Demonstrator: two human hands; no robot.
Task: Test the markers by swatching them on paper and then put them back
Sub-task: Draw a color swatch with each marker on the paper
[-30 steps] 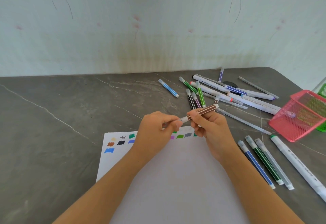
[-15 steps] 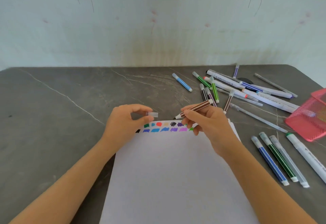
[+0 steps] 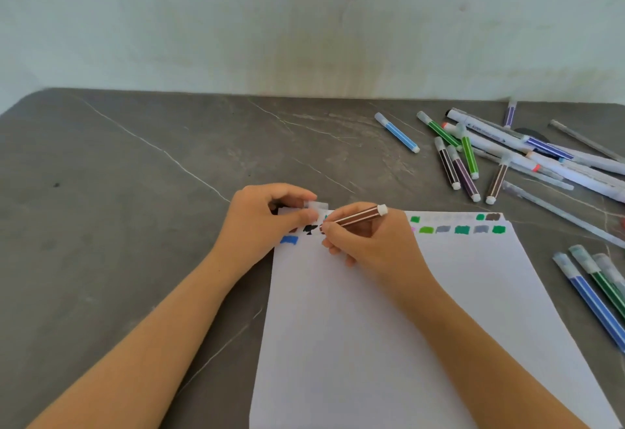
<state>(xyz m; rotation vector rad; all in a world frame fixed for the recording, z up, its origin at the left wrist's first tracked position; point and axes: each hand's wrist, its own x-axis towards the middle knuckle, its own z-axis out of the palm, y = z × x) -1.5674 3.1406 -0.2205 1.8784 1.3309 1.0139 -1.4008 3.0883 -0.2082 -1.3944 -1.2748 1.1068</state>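
Gripping a slim striped brown marker (image 3: 358, 216), right hand (image 3: 372, 242) on smooth paper (image 3: 406, 327), left-hand fingers (image 3: 297, 215) pinching translucent cap (image 3: 318, 206)

The brown striped marker (image 3: 358, 217), uncapped, leans in the right hand (image 3: 368, 242) with its tip at the top of the white paper (image 3: 406, 327), among colour swatches (image 3: 461, 229). The left hand (image 3: 263, 222) pinches the clear cap (image 3: 318, 205) just beside it.

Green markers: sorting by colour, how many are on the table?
3: dark green marker and light green marker at the back right; third green marker right of the paper. Others may be hidden.
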